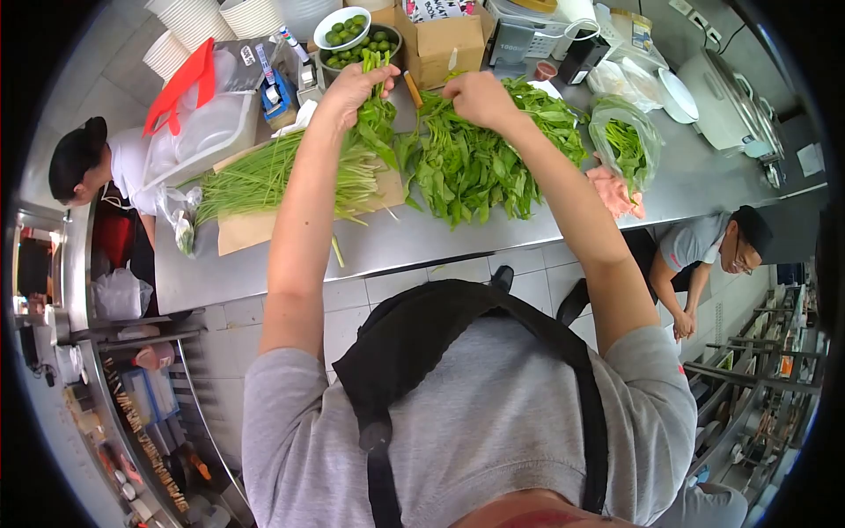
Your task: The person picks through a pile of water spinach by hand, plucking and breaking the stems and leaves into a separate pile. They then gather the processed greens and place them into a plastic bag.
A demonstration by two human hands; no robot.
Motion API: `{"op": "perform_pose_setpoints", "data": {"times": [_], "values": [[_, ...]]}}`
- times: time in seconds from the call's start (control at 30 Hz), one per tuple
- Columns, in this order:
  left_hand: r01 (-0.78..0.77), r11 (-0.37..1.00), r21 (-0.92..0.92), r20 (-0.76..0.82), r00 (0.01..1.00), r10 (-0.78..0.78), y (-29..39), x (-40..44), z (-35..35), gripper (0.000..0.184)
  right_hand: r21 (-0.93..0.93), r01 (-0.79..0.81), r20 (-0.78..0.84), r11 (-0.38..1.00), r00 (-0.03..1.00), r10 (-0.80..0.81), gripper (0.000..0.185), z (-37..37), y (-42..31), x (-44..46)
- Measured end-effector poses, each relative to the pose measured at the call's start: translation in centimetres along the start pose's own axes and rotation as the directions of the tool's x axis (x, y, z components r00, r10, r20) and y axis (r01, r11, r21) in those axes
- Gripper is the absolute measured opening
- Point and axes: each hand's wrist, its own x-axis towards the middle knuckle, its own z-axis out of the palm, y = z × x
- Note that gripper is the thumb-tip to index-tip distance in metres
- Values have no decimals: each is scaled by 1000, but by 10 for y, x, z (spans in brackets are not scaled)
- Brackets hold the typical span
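- While the left hand [352, 92] is raised, its fingers are closed around the stems of a leafy bunch [377, 123], whose leaves hang down over the table [352, 264].
- The right hand [482, 99] is curled at the far side of the leafy pile [480, 163], fingers bent downward; its back covers the fingertips, so I cannot tell whether it pinches a sprig or merely touches the leaves.
- To do this well, I'd keep the left grip light and on the stems, so that the leaves are not bruised, and draw out sprigs one at a time with the right, lifting gently so tangled ones come free.
- Between the hands lies a wooden handle [412, 90], close enough to the fingers that each reach should pass round it.
- Beyond the left hand, the white bowl [341, 29] of small green fruit sits near the raised stems; a high swing could knock it. The cardboard box [449, 46] limits reach straight ahead.
- On the left, long thin stalks [255, 180] lie across brown cardboard [251, 231], beneath the left forearm, so that elbow should travel high.
- On the right, a plastic bag [627, 141] of greens and a pink cloth [616, 194] border the pile.
- Along the near edge, a metal strip gives some room, though leaves pushed that way could drop to the floor [348, 297].
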Motion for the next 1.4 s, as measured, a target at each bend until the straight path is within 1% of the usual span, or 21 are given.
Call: {"op": "perform_pose_setpoints", "data": {"times": [0.03,0.1,0.13,0.2,0.3,0.37,0.43,0.5,0.53,0.57,0.6,0.7,0.87,0.97,1.03,1.1,1.13,1.2,1.23,1.3,1.4], "values": [[9,1000,3,12,1000,-9,0,3,4,18,-265,35,32,964,999,-27,17,2,-4,1],[-1,999,34,23,1000,1,1,9,13,17,-400,64,80,914,996,-35,16,12,-22,-2],[-42,999,35,36,999,41,1,13,18,17,-350,157,64,924,988,-143,15,25,-26,-3],[-69,998,-3,34,997,69,7,15,29,17,-308,143,246,941,967,-67,23,54,-33,-1],[-99,995,-11,-33,995,98,18,15,38,16,-367,64,300,928,952,53,22,78,-34,-2],[-83,996,-35,-63,995,81,21,10,30,16,-326,32,234,945,971,48,28,76,-24,1],[-121,992,41,-107,986,125,20,3,14,15,62,-130,116,990,986,122,29,48,-17,4],[-119,993,-3,-147,982,117,8,0,1,14,370,-109,24,923,994,108,26,26,-3,10],[-91,994,59,-149,984,99,3,-2,-3,14,370,-104,28,923,995,101,26,19,0,10],[-65,990,121,-151,985,83,-1,-2,-6,13,541,-162,37,825,985,169,20,12,3,11],[-15,992,127,-129,991,31,-4,-3,-5,19,690,-209,57,692,970,236,15,6,3,13],[-78,996,50,-66,994,82,-12,0,8,19,797,-190,99,573,977,186,14,-9,1,12],[-193,980,-54,-33,981,192,-1,12,33,22,735,-182,109,653,982,152,11,-20,-3,11],[-211,976,-54,6,977,212,12,9,43,22,687,-162,63,708,984,164,10,-19,2,11],[-145,983,-114,-5,989,146,18,6,46,18,644,-153,36,750,985,170,11,-27,-4,7],[-160,986,35,-77,984,162,15,7,46,19,417,-253,-38,873,955,295,14,-37,-9,4],[-161,986,36,-76,984,163,14,7,47,19,417,-252,-39,873,955,295,14,-37,-7,5],[-221,975,-6,-112,969,219,11,4,48,21,337,-278,-205,899,911,359,16,-36,0,11],[-222,975,-2,-112,969,220,9,6,44,21,340,-277,-206,899,911,358,16,-31,9,15],[-221,967,-129,-49,975,217,9,8,32,18,536,-183,-34,824,971,238,16,-23,20,18],[-213,964,-157,-64,977,205,12,6,22,18,549,-172,-53,818,970,239,16,-17,20,18]]}}
